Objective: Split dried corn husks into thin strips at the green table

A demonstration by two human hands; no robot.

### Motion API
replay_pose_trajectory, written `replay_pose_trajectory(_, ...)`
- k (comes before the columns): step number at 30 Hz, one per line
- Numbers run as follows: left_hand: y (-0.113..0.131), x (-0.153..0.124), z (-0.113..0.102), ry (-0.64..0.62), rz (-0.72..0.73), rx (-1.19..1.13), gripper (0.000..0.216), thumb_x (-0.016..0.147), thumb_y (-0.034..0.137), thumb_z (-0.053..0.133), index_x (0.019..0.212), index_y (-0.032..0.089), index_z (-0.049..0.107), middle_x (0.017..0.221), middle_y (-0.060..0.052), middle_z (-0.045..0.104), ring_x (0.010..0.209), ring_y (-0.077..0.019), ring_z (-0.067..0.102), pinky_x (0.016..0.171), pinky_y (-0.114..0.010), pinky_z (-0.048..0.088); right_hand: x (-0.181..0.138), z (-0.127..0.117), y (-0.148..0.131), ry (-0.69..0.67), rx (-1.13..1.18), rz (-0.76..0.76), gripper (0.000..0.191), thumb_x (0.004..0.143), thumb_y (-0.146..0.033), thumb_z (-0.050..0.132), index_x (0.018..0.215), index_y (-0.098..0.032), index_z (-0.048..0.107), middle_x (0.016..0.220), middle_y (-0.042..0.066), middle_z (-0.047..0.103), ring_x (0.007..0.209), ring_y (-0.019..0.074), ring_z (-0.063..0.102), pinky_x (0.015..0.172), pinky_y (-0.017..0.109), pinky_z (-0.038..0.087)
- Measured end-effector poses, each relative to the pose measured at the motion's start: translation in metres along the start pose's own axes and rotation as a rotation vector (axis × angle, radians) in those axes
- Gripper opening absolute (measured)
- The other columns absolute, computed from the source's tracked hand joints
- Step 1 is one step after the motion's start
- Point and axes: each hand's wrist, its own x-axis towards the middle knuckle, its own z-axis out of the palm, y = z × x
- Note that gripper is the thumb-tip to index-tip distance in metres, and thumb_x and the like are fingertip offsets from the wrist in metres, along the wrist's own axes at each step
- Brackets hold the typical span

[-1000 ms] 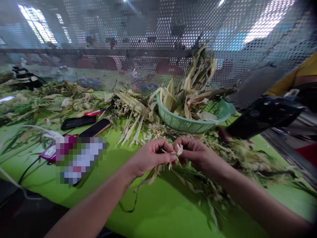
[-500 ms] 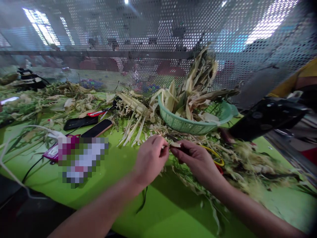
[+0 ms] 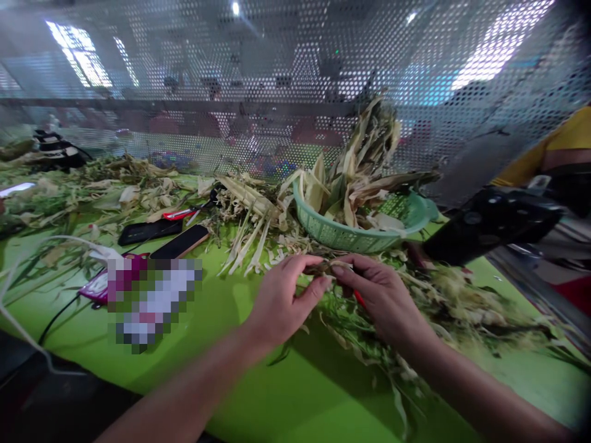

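Note:
A small brown and cream strip of dried corn husk (image 3: 333, 266) lies between my two hands, above the green table (image 3: 252, 394). My right hand (image 3: 381, 292) pinches its right end between thumb and fingers. At the other end, my left hand (image 3: 281, 301) has its fingers around the strip, the thumb low and a little apart from the index finger. The fingertips of both hands are close together and partly hide the strip. Just beyond them stands a light green plastic basket (image 3: 344, 237) with large dried corn husks (image 3: 357, 169) in it.
Husk scraps and pale corn silk (image 3: 457, 289) lie to the right. At left are two dark phones (image 3: 180, 242), a red-handled cutter (image 3: 181, 213), a white cable (image 3: 28, 264) and a blurred-out object. A perforated metal screen (image 3: 194, 80) stands behind; a yellow sleeve (image 3: 530, 160) shows at right.
Both hands have shifted slightly right. My left thumb has moved away from its index finger, and more of the husk strip shows. The yellow loop by my right hand is now hidden.

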Motion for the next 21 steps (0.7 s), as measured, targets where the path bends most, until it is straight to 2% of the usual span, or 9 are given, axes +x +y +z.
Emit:
replay_pose_trajectory(3, 0.002, 0.005, -0.008, 0.012, -0.164, -0.216, 0.029, 0.092, 0.037, 0.052, 0.113, 0.019, 0.060, 0.107, -0.007, 0.066, 0.097, -0.0179, 0.062, 0.084, -0.035, 0.053, 0.000, -0.002, -0.002, -0.002, 0.025, 0.027, 0.023, 0.079, -0.043, 0.070, 0.081, -0.020, 0.069, 0.070, 0.000, 0.057, 0.059, 0.0117, 0.047, 0.054, 0.025, 0.037)
replay_pose_trajectory(5, 0.000, 0.008, -0.012, 0.007, -0.245, -0.301, 0.028, 0.088, 0.035, 0.058, 0.111, 0.019, 0.061, 0.109, -0.009, 0.065, 0.098, -0.0185, 0.061, 0.085, -0.035, 0.052, 0.001, -0.003, -0.002, -0.014, 0.065, 0.049, 0.024, 0.077, -0.043, 0.072, 0.081, -0.019, 0.069, 0.067, 0.000, 0.055, 0.057, 0.0106, 0.045, 0.051, 0.024, 0.035)
replay_pose_trajectory(8, -0.006, 0.012, -0.015, -0.083, -0.359, -0.437, 0.034, 0.081, 0.033, 0.067, 0.111, 0.017, 0.062, 0.115, -0.011, 0.064, 0.103, -0.0201, 0.060, 0.090, -0.037, 0.050, 0.001, -0.004, -0.001, -0.039, 0.117, 0.078, 0.024, 0.076, -0.042, 0.073, 0.082, -0.018, 0.069, 0.065, -0.001, 0.053, 0.055, 0.0097, 0.044, 0.050, 0.023, 0.034)
replay_pose_trajectory(11, -0.009, 0.013, -0.013, -0.168, -0.451, -0.578, 0.037, 0.080, 0.035, 0.069, 0.112, 0.017, 0.064, 0.113, -0.011, 0.066, 0.102, -0.0194, 0.062, 0.091, -0.036, 0.050, 0.002, -0.005, 0.000, -0.057, 0.125, 0.074, 0.026, 0.075, -0.041, 0.074, 0.083, -0.018, 0.070, 0.068, 0.000, 0.056, 0.057, 0.0103, 0.046, 0.051, 0.023, 0.036)
replay_pose_trajectory(13, -0.010, 0.012, -0.010, -0.165, -0.446, -0.599, 0.034, 0.081, 0.033, 0.068, 0.111, 0.019, 0.066, 0.108, -0.009, 0.068, 0.099, -0.0179, 0.063, 0.088, -0.035, 0.050, 0.002, -0.004, 0.000, -0.072, 0.124, 0.069, 0.025, 0.075, -0.041, 0.074, 0.084, -0.018, 0.071, 0.069, 0.001, 0.058, 0.057, 0.0104, 0.046, 0.052, 0.024, 0.037)
replay_pose_trajectory(21, -0.011, 0.006, 0.003, 0.017, -0.252, -0.400, 0.016, 0.083, 0.029, 0.066, 0.095, 0.020, 0.071, 0.089, -0.003, 0.071, 0.076, -0.0131, 0.061, 0.068, -0.028, 0.052, 0.002, 0.003, 0.002, -0.080, 0.096, 0.044, 0.027, 0.075, -0.045, 0.073, 0.082, -0.019, 0.071, 0.070, 0.002, 0.058, 0.061, 0.0127, 0.046, 0.052, 0.025, 0.039)
